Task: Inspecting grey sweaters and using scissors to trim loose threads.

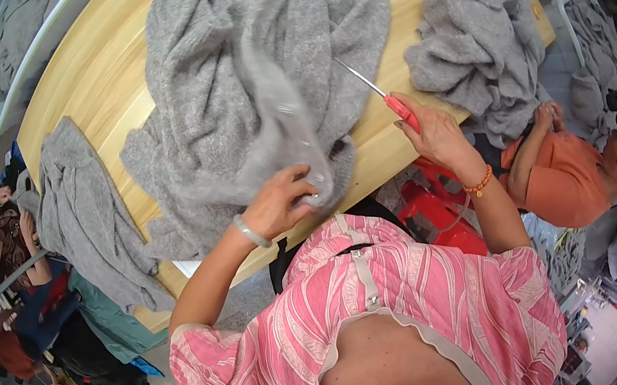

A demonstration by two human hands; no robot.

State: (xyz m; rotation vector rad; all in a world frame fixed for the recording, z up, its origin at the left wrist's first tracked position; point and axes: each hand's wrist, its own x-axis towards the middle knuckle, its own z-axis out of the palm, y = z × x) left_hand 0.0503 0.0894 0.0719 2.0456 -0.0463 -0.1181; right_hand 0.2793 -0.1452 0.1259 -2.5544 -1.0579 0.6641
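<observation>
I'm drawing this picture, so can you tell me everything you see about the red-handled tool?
The red-handled tool is slim, with a bright red handle that looks like plastic and a narrow, silvery, metal-looking shaft ending in a point. The right grip closes around the handle, hiding part of it. It slants, tip toward the picture's upper left, over grey knit cloth. I can't tell whether the tip touches it.

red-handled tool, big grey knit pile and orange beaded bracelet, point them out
Red-handled tool [396,107]: head view, on the handle.
Big grey knit pile [213,102]: head view, on its folds.
Orange beaded bracelet [480,186]: head view, on its beads.
</observation>
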